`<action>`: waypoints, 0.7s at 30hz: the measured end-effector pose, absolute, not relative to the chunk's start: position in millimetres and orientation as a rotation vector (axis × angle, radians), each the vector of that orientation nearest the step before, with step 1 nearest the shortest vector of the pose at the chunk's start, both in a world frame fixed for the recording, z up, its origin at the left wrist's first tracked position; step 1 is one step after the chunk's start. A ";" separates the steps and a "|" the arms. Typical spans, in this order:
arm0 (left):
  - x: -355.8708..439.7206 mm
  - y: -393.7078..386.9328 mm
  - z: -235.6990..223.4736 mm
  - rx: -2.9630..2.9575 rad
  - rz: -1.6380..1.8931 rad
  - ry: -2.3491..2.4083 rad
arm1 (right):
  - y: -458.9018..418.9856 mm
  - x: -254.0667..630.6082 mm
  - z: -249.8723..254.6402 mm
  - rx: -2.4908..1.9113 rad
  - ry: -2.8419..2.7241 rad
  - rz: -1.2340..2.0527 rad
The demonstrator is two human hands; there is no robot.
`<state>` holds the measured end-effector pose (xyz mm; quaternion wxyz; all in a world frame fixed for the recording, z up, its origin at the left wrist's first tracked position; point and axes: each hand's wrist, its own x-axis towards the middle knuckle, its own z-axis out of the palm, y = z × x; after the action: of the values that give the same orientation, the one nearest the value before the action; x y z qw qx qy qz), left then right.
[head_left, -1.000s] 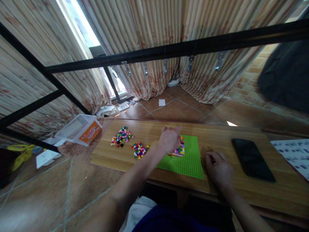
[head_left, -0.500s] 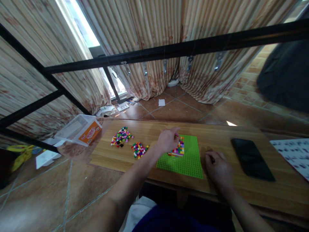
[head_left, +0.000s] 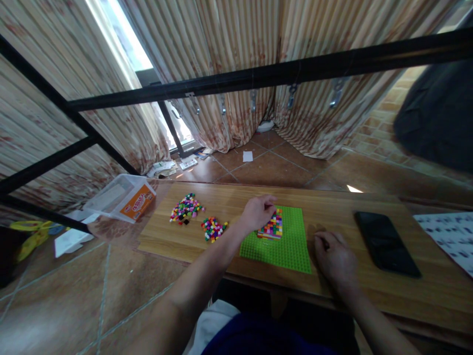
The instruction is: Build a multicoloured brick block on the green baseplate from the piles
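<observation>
Baseplate [head_left: 291, 246], green, studded, lies flat on wood tabletop [head_left: 166, 241] in front of person. Block of multicolored toy bricks [head_left: 272, 229], approx. square, sits on far-L part of plate; near + R parts of plate show bare studs. L hand [head_left: 257, 213] reaches over far-L corner of block, hiding part of it. L fingers bent, tips close tog. at block's far edge; can't tell if they pinch a brick or touch block. R hand [head_left: 337, 259] rests on tabletop just beside R edge of plate, fingers curled in tog. as loose fist, no brick visible in it.

Loose bricks in 2 piles L of plate: bigger mixed-color pile [head_left: 187, 208] farther L, smaller pile [head_left: 214, 230] nearer the L forearm, piles apart. Black smartphone [head_left: 386, 244], screen dark, lies R of R hand, w/ printed white sheet [head_left: 449, 236] past it at R edge of view, print too small to read. Clear plastic box [head_left: 105, 199] w/ orange label [head_left: 138, 201] at L end of tabletop. Bkgd: black metal rail [head_left: 258, 78] w/ hooks, striped curtains [head_left: 221, 39], tiled floor [head_left: 129, 296].
</observation>
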<state>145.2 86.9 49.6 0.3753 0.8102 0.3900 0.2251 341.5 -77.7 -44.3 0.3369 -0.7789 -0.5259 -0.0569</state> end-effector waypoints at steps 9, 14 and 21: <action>148.3 87.8 48.2 1.970 0.625 1.002 | -77.5 343.1 -47.8 -2.011 -1.373 -0.153; 148.4 87.7 51.6 2.012 0.618 1.001 | -77.4 342.6 -47.5 -2.017 -1.384 -0.166; 148.8 90.4 51.8 2.059 0.609 1.000 | -77.5 342.7 -50.3 -2.017 -1.365 -0.161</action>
<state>148.8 90.4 51.8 0.3768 0.8052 0.3911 0.2381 342.7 -77.5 -50.3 0.3435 -0.7761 -0.5252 -0.0619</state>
